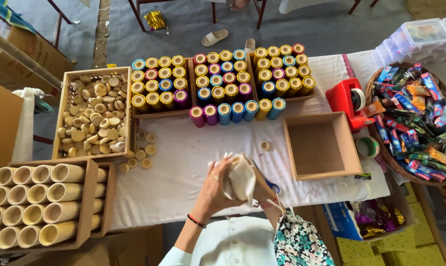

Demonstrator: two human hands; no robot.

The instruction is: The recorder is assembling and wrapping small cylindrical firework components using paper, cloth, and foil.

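Both my hands meet at the near edge of a table covered in white cloth (183, 162). My left hand (214, 188) and my right hand (262, 189) are both closed around a small cream cloth pouch (241, 178), held just above the table. A ring shows on my left hand and a dark band on its wrist. Most of my right hand is hidden behind the pouch. An empty wooden box (321, 145) stands just right of my hands.
Coloured wrapped tubes (223, 79) fill trays at the back. A wooden crate of round bamboo lids (92, 116) and a crate of plain bamboo tubes (40, 204) stand left. A red tape dispenser (348, 101) and a basket of wrapped sweets (415, 120) stand right.
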